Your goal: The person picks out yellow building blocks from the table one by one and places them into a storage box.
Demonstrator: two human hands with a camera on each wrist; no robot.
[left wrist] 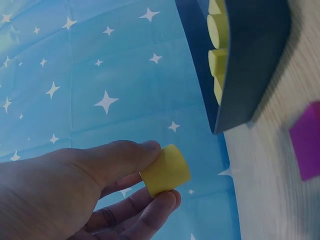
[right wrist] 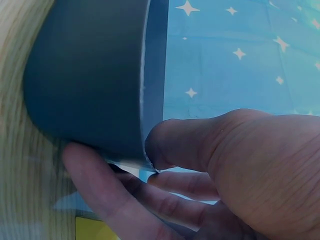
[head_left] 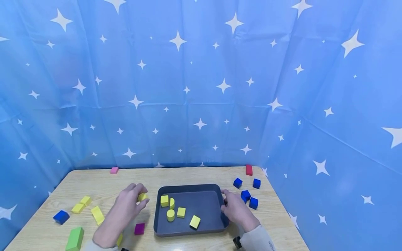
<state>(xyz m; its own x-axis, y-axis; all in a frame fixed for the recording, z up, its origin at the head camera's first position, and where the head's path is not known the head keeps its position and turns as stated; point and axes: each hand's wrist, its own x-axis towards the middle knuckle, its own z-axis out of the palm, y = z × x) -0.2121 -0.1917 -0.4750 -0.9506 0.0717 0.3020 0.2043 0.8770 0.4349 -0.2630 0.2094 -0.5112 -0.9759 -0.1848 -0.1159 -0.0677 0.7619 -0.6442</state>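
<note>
Between thumb and fingers, my left hand [head_left: 123, 206] pinches a yellow cylinder block [left wrist: 166, 171], held just left of the dark grey tray [head_left: 205, 205]. My right hand [head_left: 237, 210] grips the tray's right end; in the right wrist view the thumb hooks over the rim and the fingers lie along the outside wall [right wrist: 85, 85]. Inside the tray lie several yellow blocks, among them a cube [head_left: 164, 200], a half-round block [head_left: 172, 203], a cylinder [head_left: 170, 215] and a block [head_left: 195, 221] near the front wall.
Left on the table are yellow blocks [head_left: 97, 215], a blue block [head_left: 61, 217], a green block [head_left: 74, 238] and a purple block [head_left: 139, 229]. Several blue cubes [head_left: 253, 203] lie right of the tray. Pink [head_left: 114, 170] and red [head_left: 249, 170] blocks sit at the far edge, before a starry curtain [head_left: 201, 87].
</note>
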